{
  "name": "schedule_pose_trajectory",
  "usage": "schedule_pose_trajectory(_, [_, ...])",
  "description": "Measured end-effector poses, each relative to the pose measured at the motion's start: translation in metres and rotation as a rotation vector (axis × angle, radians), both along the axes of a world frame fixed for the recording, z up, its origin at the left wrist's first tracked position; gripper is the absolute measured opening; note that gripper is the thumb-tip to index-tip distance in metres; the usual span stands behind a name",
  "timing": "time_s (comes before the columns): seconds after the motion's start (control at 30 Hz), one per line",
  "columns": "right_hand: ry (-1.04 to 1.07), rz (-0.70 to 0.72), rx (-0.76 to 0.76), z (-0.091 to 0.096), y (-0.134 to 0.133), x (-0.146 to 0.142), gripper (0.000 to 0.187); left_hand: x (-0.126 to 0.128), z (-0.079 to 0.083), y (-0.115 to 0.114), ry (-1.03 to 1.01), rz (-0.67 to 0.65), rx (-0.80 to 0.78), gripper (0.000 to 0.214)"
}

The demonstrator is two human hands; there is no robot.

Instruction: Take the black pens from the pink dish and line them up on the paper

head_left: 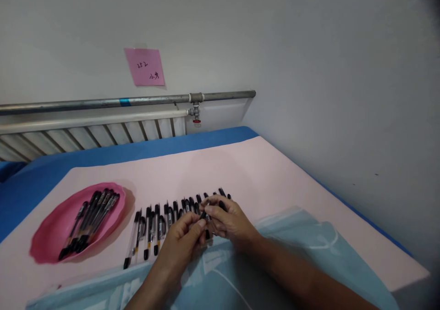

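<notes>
Both my hands meet over a row of black-capped pens [151, 229] laid side by side on a pink sheet [275, 177]. My left hand [182, 241] and my right hand [228, 220] pinch one small pen [203, 214] between their fingertips, fingers closed round it. How each hand grips it is partly hidden. To the left, a pink oval tray [51, 236] holds several more black pens [91, 223].
A light blue cloth [309, 250] lies under my forearms at the near edge. The pink sheet covers a blue surface [103, 156]. Behind it run a white radiator [85, 133], a metal pipe [137, 101] and a wall with a pink sticky note [144, 67].
</notes>
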State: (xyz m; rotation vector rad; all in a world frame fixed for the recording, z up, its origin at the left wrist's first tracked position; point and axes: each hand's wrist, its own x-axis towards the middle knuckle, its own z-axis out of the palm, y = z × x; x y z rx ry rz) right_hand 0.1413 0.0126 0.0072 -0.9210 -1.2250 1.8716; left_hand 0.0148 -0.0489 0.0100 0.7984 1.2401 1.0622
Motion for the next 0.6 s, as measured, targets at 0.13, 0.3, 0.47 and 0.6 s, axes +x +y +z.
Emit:
schedule_pose_trajectory(0.13, [0.003, -0.003, 0.002, -0.0003, 0.0007, 0.0018, 0.016, 0.0006, 0.0032, -0.0017, -0.002, -0.005, -0.003, 0.032])
schedule_pose_trajectory(0.3, [0.057, 0.046, -0.034, -0.0005, 0.0018, 0.0022, 0.023, -0.0005, 0.0033, -0.0004, -0.018, -0.022, -0.021, 0.034])
schedule_pose_trajectory(0.47, [0.025, -0.006, -0.045, 0.0036, 0.0026, 0.0018, 0.019, 0.0002, 0.0056, -0.0003, -0.028, -0.024, -0.022, 0.033])
schedule_pose_trajectory(0.6, [0.034, 0.076, -0.054, 0.0044, 0.0032, 0.0036, 0.021, 0.0005, 0.0054, -0.0004, -0.035, -0.027, -0.032, 0.033])
